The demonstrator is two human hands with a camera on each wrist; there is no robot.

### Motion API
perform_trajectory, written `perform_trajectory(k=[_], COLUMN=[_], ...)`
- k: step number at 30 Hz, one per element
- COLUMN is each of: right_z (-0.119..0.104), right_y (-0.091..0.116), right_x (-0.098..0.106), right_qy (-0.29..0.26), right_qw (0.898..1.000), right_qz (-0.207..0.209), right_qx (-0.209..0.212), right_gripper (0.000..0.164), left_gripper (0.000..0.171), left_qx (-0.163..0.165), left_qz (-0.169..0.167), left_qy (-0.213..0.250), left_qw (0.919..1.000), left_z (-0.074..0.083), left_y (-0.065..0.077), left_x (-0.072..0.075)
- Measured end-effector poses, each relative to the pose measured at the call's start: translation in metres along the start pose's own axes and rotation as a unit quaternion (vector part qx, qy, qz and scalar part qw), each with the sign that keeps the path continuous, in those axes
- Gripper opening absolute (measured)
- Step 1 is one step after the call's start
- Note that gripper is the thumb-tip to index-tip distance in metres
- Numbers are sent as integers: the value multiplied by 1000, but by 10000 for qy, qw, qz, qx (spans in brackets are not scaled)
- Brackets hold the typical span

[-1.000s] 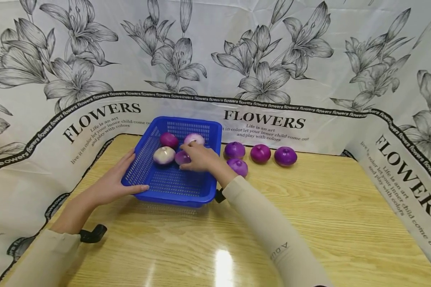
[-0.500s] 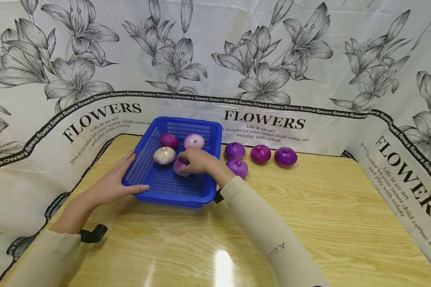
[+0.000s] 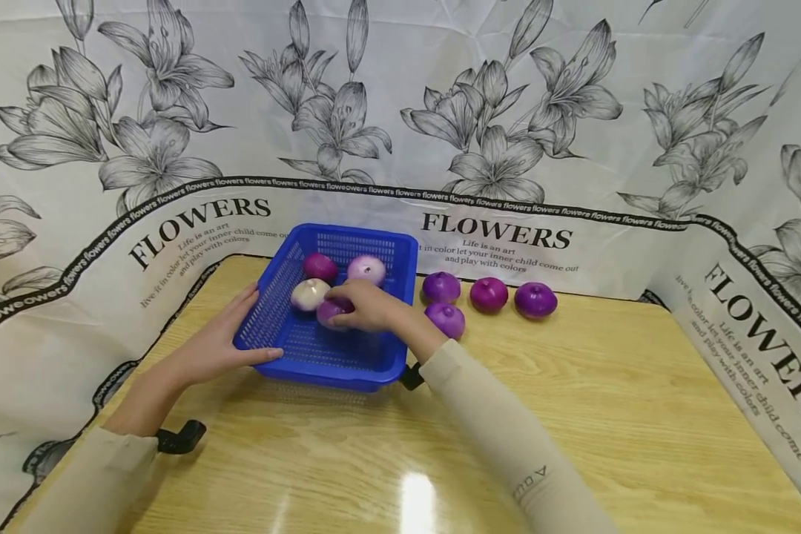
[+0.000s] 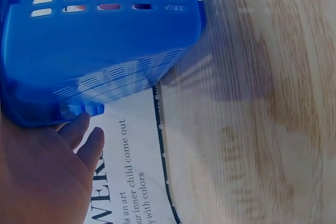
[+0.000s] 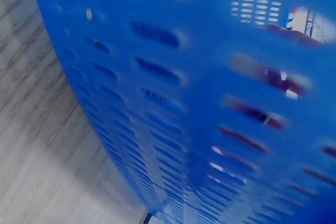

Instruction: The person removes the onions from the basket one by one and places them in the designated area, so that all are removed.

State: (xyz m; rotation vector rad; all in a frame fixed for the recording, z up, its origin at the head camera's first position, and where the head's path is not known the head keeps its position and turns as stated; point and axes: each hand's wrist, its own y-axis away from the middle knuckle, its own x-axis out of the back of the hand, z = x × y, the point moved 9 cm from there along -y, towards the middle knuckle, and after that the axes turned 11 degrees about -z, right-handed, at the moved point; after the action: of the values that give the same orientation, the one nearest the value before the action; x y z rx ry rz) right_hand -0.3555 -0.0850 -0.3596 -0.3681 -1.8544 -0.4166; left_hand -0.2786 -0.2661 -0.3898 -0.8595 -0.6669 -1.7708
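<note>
From where I stand, a person leans over a pale wooden table [image 3: 574,430] with a blue slotted plastic basket [image 3: 334,350] near its back edge. The left hand [image 3: 222,343] is spread against the basket's near-left corner, thumb lying along the front rim. The right hand [image 3: 368,308] reaches inside, thumb and fingers pinching a purple onion [image 3: 330,317] low in the basket, just beside a white-topped onion [image 3: 309,296]; whether those two touch, I can't tell. Behind sit a magenta onion [image 3: 320,266] and a pale pink onion [image 3: 367,271]; four purple onions [image 3: 444,322] wait outside, right of the basket. To do this well, I'd judge, keep the left hand steadying the rim and settle the onion gently—no dropping or knocking its neighbours—before loosening the fingers.
</note>
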Motion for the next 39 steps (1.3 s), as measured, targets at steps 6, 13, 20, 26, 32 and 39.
perform_trajectory(k=[6, 13, 20, 26, 32, 39], right_z=[-1, 2, 8, 9, 13, 38], right_y=[17, 44, 81, 109, 133, 172], right_x=[12, 28, 44, 53, 53, 52], right_qy=[-348, -616, -940, -900, -925, -845], right_qw=[9984, 9943, 9861, 9819, 9799, 9754], right_qz=[416, 849, 1349, 1647, 1745, 1913], right_qx=[-141, -207, -243, -251, -277, -691], right_gripper=[47, 47, 50, 48, 44, 48], left_gripper=[118, 118, 119, 119, 119, 119], left_qx=[31, 94, 123, 81, -4, -111], left_qz=[48, -3, -35, -10, 79, 154], left_qy=[42, 13, 37, 29, 67, 52], left_qw=[10000, 10000, 9999, 10000, 9999, 9998], left_z=[0, 0, 3, 3, 2, 8], left_y=[0, 0, 1, 4, 10, 7], left_x=[-1, -1, 1, -1, -5, -3])
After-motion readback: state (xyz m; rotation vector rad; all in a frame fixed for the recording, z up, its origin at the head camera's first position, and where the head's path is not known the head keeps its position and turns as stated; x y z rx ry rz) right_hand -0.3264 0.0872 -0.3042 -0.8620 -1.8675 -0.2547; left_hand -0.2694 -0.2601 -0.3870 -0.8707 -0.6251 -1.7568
